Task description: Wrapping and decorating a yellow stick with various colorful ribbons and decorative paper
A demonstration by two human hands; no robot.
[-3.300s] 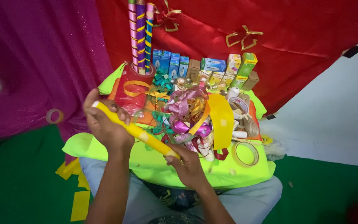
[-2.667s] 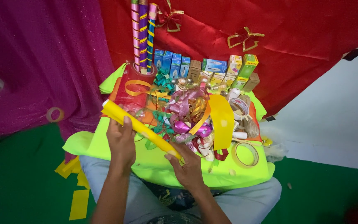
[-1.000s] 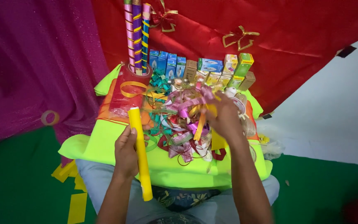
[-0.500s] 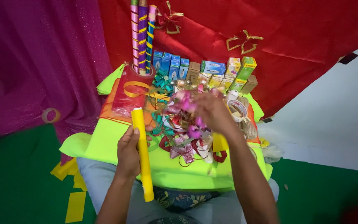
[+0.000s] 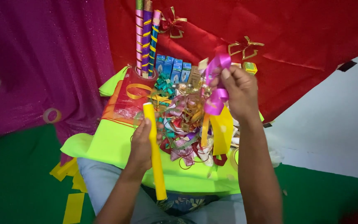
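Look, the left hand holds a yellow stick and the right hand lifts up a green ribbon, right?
Not quite. The head view shows the ribbon in the right hand is shiny pink-purple, not green. The rest is right: the left hand holds the yellow stick.

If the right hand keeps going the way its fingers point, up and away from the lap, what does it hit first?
Probably the red cloth behind the table, near the gold bow. The right hand holds a pink ribbon raised above the boxes, so those look cleared, though depth is unclear.
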